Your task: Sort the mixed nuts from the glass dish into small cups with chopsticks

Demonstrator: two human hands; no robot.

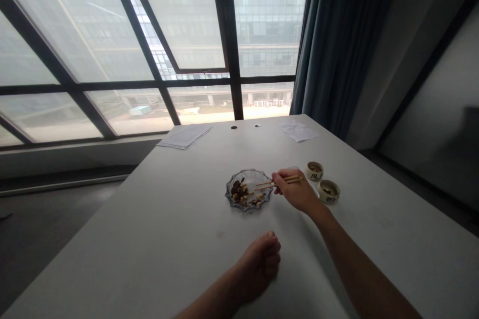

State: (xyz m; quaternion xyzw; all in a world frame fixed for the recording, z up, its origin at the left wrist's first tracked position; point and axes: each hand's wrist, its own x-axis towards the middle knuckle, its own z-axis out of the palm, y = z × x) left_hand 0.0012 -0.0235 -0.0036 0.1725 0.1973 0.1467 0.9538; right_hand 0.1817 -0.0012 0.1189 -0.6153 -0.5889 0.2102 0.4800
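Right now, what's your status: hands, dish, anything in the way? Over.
Status: right hand grips chopsticks, tips among snacks in glass dish; left hand curled, empty, resting on table; two small cups beside right hand, nothing blocking.

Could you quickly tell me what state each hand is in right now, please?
Left hand: curled shut, resting on the table, nothing seen in it.
Right hand: shut on chopsticks, tips over the dish.

Dish (258, 176) left of cups (328, 192), papers (185, 136) behind
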